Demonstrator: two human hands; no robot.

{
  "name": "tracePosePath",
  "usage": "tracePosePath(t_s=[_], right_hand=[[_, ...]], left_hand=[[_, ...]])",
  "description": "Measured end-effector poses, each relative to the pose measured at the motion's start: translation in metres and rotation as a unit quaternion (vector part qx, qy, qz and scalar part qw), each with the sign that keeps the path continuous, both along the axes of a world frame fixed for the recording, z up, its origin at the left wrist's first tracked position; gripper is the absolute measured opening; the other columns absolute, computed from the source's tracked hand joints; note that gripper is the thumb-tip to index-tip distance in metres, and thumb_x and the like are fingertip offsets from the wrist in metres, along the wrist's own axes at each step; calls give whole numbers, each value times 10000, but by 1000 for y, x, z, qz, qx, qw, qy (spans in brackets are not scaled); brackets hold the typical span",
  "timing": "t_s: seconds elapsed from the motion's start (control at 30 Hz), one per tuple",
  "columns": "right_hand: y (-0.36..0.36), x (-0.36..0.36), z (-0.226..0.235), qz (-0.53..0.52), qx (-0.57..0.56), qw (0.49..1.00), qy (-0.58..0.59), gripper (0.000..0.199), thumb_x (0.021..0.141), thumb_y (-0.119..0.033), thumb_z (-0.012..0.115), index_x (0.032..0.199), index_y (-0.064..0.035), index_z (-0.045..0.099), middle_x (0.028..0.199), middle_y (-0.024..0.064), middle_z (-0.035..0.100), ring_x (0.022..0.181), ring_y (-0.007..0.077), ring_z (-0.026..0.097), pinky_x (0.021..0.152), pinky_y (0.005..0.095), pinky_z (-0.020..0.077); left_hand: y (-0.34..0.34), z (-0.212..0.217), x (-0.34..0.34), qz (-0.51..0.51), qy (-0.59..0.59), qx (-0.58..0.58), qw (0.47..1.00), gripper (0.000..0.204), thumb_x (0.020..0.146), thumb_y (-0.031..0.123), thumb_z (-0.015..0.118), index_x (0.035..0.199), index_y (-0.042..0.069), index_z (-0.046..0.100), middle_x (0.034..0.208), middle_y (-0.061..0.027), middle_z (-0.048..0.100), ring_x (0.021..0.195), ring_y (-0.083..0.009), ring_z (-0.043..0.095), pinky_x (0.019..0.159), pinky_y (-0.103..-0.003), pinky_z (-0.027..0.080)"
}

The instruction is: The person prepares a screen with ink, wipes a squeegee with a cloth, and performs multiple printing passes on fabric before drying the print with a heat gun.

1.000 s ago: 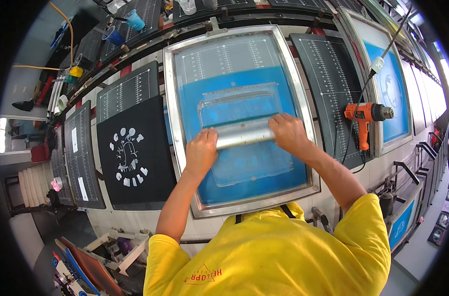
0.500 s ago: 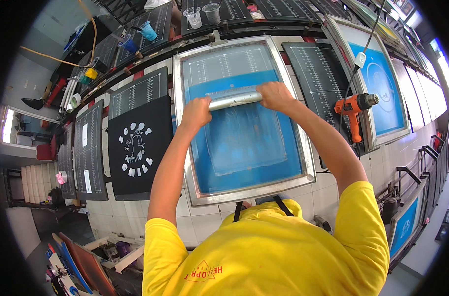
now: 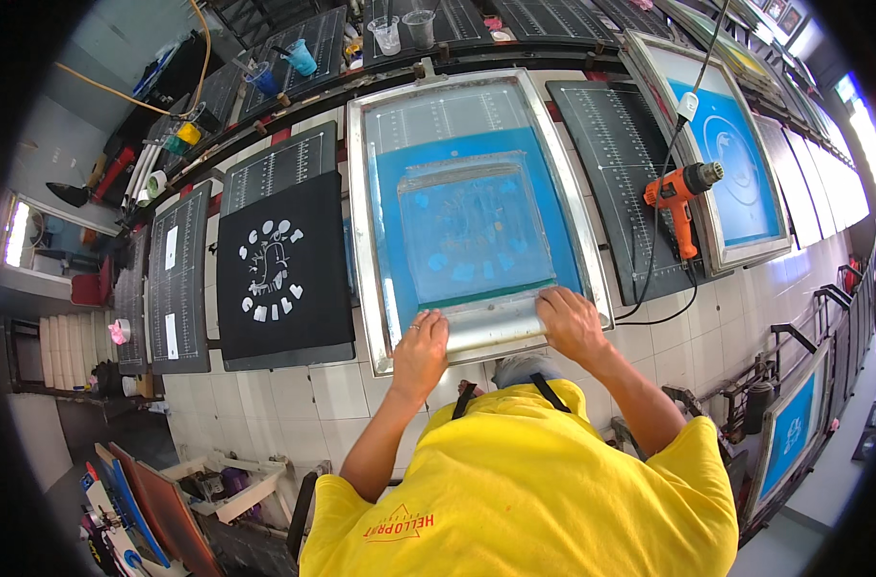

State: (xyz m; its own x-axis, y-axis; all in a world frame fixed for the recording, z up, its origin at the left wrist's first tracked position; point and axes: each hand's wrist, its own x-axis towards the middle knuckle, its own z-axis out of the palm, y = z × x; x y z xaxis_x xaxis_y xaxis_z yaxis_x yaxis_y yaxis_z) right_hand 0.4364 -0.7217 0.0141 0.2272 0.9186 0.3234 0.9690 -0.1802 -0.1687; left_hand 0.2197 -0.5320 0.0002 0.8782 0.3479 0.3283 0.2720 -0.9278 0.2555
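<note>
A silver-framed printing screen (image 3: 359,221) with blue mesh lies flat on the tiled table in front of me. Both my hands grip a long silver squeegee (image 3: 493,323) lying across the screen's near edge. My left hand (image 3: 421,348) holds its left end and my right hand (image 3: 570,323) holds its right end. A pale, wet-looking rectangle (image 3: 472,231) with faint shapes shows in the middle of the mesh. My yellow shirt (image 3: 525,481) fills the lower part of the view.
Left of the screen lies a black garment (image 3: 282,264) with a white print. An orange power tool (image 3: 683,192) with a cable rests on a black gridded board (image 3: 621,144) at the right. Another blue screen (image 3: 736,163) lies beyond it; plastic cups (image 3: 387,34) stand at the back.
The squeegee went from mid-screen to the far end, and now sits at the near edge of the screen. Both hands stayed on it throughout.
</note>
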Motion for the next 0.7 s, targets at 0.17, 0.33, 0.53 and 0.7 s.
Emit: tracePosePath(t_s=[0.17, 0.33, 0.53, 0.7], right_hand=[[-23, -21, -14, -15, -39, 999, 5, 423, 712, -169, 702, 1083, 10, 604, 1169, 147, 590, 1142, 304, 555, 936, 398, 475], [-36, -35, -7, -19, -85, 993, 84, 678, 682, -326, 810, 1205, 23, 557, 1305, 169, 511, 1282, 340, 451, 1052, 436, 405], [-45, -18, -11, -67, 44, 989, 127, 553, 850, -283, 714, 1268, 35, 540, 1256, 202, 563, 1222, 372, 515, 1031, 461, 421], [-53, 45, -36, -320, 68, 929, 176, 389, 932, -203, 600, 1251, 18, 576, 1251, 230, 590, 1165, 394, 555, 968, 438, 451]], left_hand=[[-24, -5, -17, -11, 80, -43, 996, 396, 768, -38, 601, 1161, -39, 556, 1271, -181, 560, 1217, -353, 535, 991, -385, 491], [-31, -19, -31, -40, 132, -19, 990, 578, 761, -4, 619, 1310, -74, 455, 1385, -218, 453, 1342, -395, 396, 1141, -443, 332], [-25, 16, -33, -37, 74, -122, 989, 604, 837, 195, 670, 1334, -70, 453, 1401, -257, 444, 1360, -428, 363, 1148, -482, 294], [36, -27, -59, 189, -94, -104, 972, 455, 943, 196, 557, 1295, -88, 501, 1306, -277, 520, 1236, -446, 473, 1046, -483, 392]])
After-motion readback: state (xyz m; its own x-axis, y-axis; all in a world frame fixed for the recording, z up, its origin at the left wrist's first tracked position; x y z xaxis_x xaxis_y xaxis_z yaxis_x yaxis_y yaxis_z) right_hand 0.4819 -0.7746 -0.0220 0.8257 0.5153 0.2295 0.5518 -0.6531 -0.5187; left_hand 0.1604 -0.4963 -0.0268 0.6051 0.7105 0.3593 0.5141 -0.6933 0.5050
